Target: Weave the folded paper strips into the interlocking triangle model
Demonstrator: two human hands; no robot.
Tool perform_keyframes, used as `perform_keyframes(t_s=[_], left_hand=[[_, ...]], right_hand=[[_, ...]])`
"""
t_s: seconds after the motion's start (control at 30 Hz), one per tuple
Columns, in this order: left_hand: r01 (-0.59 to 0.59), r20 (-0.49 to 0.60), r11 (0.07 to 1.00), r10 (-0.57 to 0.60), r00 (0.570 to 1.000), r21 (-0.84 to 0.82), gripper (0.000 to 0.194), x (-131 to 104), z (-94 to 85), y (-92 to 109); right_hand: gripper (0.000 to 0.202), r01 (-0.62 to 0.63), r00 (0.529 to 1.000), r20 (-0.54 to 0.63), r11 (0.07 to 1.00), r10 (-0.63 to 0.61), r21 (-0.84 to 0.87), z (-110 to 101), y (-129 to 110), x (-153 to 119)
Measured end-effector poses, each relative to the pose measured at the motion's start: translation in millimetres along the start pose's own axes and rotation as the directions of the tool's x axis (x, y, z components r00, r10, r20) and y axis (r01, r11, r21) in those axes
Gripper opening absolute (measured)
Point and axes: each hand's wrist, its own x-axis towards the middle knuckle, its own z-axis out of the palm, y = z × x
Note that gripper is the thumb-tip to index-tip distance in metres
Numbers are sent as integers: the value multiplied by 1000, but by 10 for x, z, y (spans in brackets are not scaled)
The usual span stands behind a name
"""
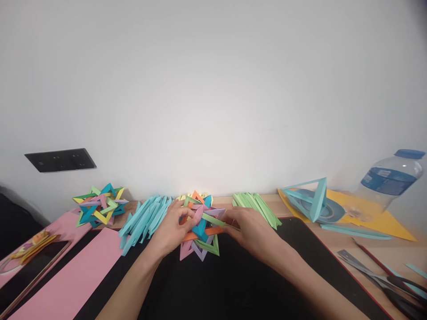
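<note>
Both hands are on a multicoloured paper star [200,229], made of interlocked folded strips in orange, blue, purple, pink and green, near the back of the black mat [187,293]. My left hand [173,226] grips the star's left side, thumb and fingers closed by a pink point. At the right side, my right hand [243,226] pinches a light green folded strip [215,221] that lies across the star. Fingertips of the right hand are partly hidden behind the paper. Blue folded strips [147,220] lie left of the star, green folded strips [256,206] right of it.
A second paper star [101,204] stands at the back left. Pink paper [71,280] and a phone [30,275] lie at left. On the right are a blue paper triangle frame [318,200], yellow paper [396,224], a water bottle [388,182], scissors [380,278] and a pencil [373,258].
</note>
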Motion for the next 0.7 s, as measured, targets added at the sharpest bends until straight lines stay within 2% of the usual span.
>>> perform_keyframes(t_s=[0.13, 0.23, 0.3, 0.53, 0.7], left_hand=[[-41, 96, 997, 35, 995, 64, 37, 12, -19, 20], [-58, 95, 990, 45, 994, 130, 31, 22, -44, 24], [-53, 90, 987, 40, 995, 149, 27, 29, -67, 23], [-74, 72, 991, 66, 995, 109, 20, 54, -132, 18], [-119, 43, 980, 114, 993, 157, 20, 69, -112, 3]], right_hand=[[8, -79, 994, 72, 990, 88, -117, -7, 13, -36], [7, -79, 988, 118, 979, 102, -186, 16, 31, -56], [8, -70, 987, 130, 982, 93, -175, 37, 30, -44], [8, -27, 998, 52, 998, 24, 63, 124, 31, 87], [12, -6, 1000, -3, 954, 7, 299, 270, 126, 154]])
